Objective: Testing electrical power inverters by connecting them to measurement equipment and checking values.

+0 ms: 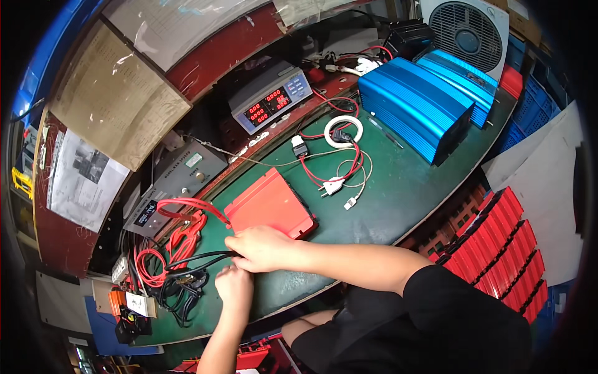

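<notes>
A red metal box (271,202) lies on the green bench top. A thick red cable (198,203) runs to its left edge. My right hand (265,249) is at the box's near left corner, its fingers closed round black cables (208,257) that come in from the left. My left hand (235,287) sits just below, fingertips curled in against the right hand. What the left fingers hold, if anything, is hidden. The cable ends are covered by my hands.
Coiled red leads (180,246) and tangled black cables (187,290) lie at the left, beside a grey power supply (177,181). A meter with red digits (271,100) stands behind. Blue metal cases (414,103), a white ring (343,131) and a white plug (332,186) are at right. Red cases (498,249) are stacked beside the bench.
</notes>
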Demonstrator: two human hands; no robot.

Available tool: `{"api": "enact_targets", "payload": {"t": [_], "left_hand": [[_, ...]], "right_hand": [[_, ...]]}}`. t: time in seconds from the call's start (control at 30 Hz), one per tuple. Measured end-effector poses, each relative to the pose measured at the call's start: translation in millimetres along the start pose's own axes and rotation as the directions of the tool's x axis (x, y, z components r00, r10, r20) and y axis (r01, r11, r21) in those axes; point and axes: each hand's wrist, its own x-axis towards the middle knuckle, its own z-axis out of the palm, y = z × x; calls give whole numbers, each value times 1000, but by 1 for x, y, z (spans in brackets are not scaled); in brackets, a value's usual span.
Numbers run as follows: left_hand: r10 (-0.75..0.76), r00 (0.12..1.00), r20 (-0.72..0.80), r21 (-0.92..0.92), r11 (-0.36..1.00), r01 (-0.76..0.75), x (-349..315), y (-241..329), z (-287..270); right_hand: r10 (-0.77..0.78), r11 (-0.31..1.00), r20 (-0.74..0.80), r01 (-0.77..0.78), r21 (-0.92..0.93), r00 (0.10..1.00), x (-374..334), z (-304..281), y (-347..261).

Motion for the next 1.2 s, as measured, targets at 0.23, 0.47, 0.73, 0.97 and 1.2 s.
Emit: {"api": "enact_targets", "payload": {"t": [0.23, 0.47, 0.73, 0.97, 1.2], "left_hand": [[313, 949, -30, -585, 765, -270, 20, -29, -27], [190, 981, -26, 73, 980, -187, 7, -9, -9], [270, 957, 107, -446, 873, -197, 23, -36, -14], [386, 883, 267, -388, 882, -268, 32, -35, -27], [127, 985, 117, 180, 973, -147, 12, -5, -16]], "right_hand": [[22, 1000, -14, -22, -9, 1000, 0, 0, 1], [27, 1000, -2, -27, -6, 1000, 2, 2, 0], [44, 999, -8, -44, -18, 999, 1, 3, -3], [8, 999, -26, -9, -31, 1000, 4, 9, 3], [6, 1000, -30, -7, -14, 1000, 1, 9, 2]]}}
